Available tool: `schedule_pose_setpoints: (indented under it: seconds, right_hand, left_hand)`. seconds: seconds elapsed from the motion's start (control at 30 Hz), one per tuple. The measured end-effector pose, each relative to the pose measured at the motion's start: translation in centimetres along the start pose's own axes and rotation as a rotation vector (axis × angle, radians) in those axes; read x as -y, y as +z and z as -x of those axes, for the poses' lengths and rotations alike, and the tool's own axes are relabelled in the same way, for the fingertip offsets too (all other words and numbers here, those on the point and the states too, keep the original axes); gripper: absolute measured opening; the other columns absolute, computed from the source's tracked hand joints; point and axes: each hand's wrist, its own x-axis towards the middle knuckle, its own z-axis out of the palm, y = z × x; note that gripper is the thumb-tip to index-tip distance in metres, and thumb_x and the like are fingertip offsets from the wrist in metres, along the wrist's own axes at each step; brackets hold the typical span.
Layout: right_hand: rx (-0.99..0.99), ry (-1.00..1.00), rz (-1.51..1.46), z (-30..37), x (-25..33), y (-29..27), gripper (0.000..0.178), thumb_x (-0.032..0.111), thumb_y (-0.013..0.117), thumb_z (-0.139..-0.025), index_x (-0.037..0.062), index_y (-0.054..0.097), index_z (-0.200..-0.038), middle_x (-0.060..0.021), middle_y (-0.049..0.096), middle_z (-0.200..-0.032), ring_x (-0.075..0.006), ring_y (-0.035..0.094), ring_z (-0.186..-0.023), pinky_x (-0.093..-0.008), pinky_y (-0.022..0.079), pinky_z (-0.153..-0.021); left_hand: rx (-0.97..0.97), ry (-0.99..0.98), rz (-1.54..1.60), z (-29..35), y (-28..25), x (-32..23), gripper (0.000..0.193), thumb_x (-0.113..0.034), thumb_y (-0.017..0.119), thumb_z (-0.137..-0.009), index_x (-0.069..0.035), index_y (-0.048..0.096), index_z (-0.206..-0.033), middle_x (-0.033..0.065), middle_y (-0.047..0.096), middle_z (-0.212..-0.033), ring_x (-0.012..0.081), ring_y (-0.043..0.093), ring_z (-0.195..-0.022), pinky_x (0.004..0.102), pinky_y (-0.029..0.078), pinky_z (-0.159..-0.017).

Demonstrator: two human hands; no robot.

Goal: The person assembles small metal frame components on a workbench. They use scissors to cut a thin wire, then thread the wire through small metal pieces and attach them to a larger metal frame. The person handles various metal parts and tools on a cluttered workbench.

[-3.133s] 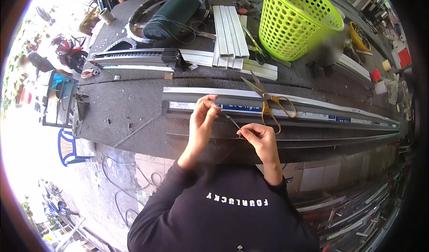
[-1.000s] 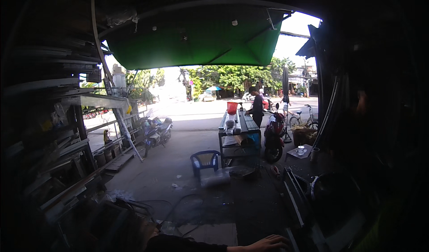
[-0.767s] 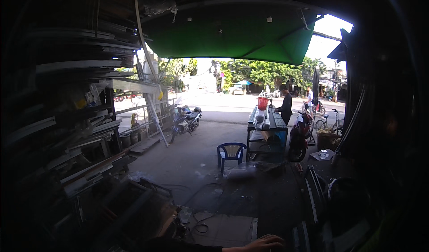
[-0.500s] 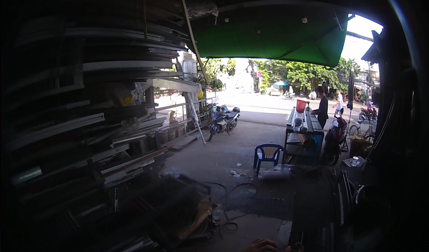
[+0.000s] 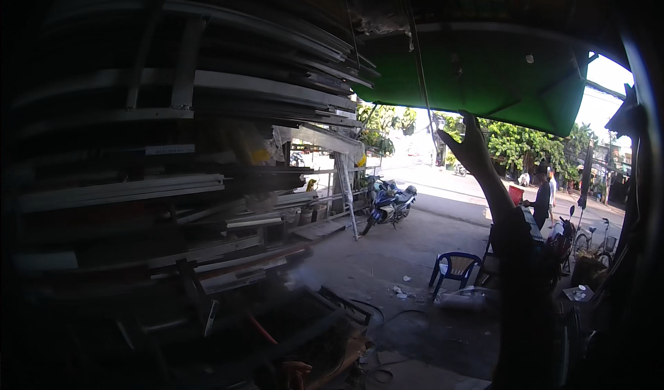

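My right hand (image 5: 469, 148) is raised in front of me at the end of a stretched, dark arm. Its thumb and fingers are spread apart, with nothing between them, and it appears against the bright street below the green awning (image 5: 477, 78). Low in the picture, my left hand (image 5: 296, 374) shows only in part, in deep shade near a brown sheet (image 5: 349, 355). Its finger pose is too dark to make out. Long pale metal profiles (image 5: 138, 189) lie stacked on a rack along the left side.
A blue-framed chair (image 5: 456, 265) stands on the concrete floor, with clear plastic wrap (image 5: 467, 298) beside it. Beyond are a parked motorbike (image 5: 391, 203) and a person (image 5: 541, 195) by a bench with a red basket (image 5: 515, 194). A leaning pole (image 5: 349, 196) stands by the rack.
My right arm has risen from the lower edge to reach up and forward. My left hand shows farther left. The view has turned left toward the rack.
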Motion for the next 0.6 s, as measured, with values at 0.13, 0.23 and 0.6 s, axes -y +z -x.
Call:
schedule_pose_setpoints:
  seconds: [0.13,0.23,0.6]
  right_hand:
    - [-0.123,0.165,-0.142,-10.4,-7.6,6.6,0.071,0.048,0.065,-0.092,0.0035,0.043,-0.142,-0.0259,0.050,-0.140,-0.0370,0.051,-0.129,-0.0446,0.039,-0.108]
    - [-0.255,0.248,-0.105,-14.9,-12.1,9.6,0.067,0.051,0.059,-0.094,0.0044,0.046,-0.141,-0.0226,0.052,-0.138,-0.0342,0.053,-0.127,-0.0437,0.037,-0.109]
    - [0.186,0.149,-0.691,-17.8,-11.9,12.2,0.036,0.034,0.061,-0.096,0.0005,0.065,-0.107,-0.0075,0.066,-0.073,-0.0148,0.066,-0.061,-0.0294,0.053,-0.057]
  left_hand:
    - [-0.069,0.008,0.050,0.6,-0.9,3.9,0.031,-0.026,0.043,-0.105,-0.002,0.063,-0.099,0.0105,0.066,-0.094,0.0205,0.060,-0.080,0.0334,0.046,-0.074]
    - [-0.075,-0.040,-0.004,1.1,-2.1,6.2,0.033,-0.029,0.045,-0.105,-0.003,0.063,-0.096,0.0111,0.068,-0.098,0.0220,0.062,-0.084,0.0354,0.047,-0.077]
    - [-0.284,0.036,-0.150,-4.7,-1.0,0.8,0.035,-0.031,0.042,-0.106,-0.003,0.064,-0.103,0.0064,0.065,-0.089,0.0099,0.056,-0.076,0.0257,0.041,-0.066]
